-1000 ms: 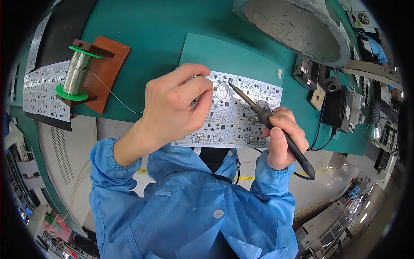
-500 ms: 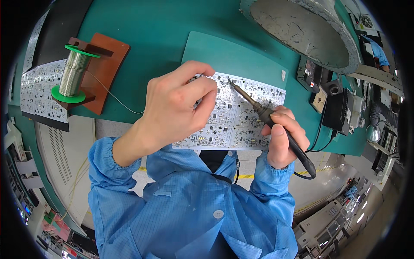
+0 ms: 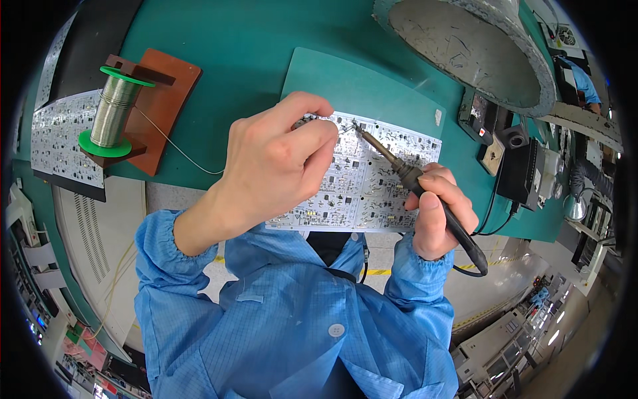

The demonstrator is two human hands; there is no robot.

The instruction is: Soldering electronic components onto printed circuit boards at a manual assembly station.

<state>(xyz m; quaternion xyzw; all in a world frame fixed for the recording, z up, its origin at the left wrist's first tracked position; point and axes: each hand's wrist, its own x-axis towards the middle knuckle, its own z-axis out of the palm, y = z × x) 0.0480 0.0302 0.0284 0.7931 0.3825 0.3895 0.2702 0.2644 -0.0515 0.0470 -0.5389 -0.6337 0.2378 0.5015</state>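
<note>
A white circuit board [image 3: 335, 193] covered with small components lies in front of me, partly on a green mat [image 3: 359, 80]. Over its left part, my left hand [image 3: 276, 156] pinches the thin solder wire [image 3: 178, 147], whose tip pokes out beyond the fingertips toward the board's far edge. The wire runs back to a spool of solder [image 3: 111, 113] with green flanges. My right hand [image 3: 440, 213] is closed round the dark handle of a soldering iron [image 3: 412, 178]. The iron's tip is at the far part of the board, close to the wire's end; contact is too small to make out.
The spool sits on a reddish-brown stand [image 3: 166, 110] at the left, near more circuit boards [image 3: 63, 136]. A wide grey duct hood [image 3: 468, 53] hangs at the far right. Below it stand a black box [image 3: 522, 173] with cables and a small sponge holder [image 3: 490, 154].
Both hands hold nearly the same pose. My left fingertips have shifted very slightly, and the iron's tip stays at about the same place on the board.
</note>
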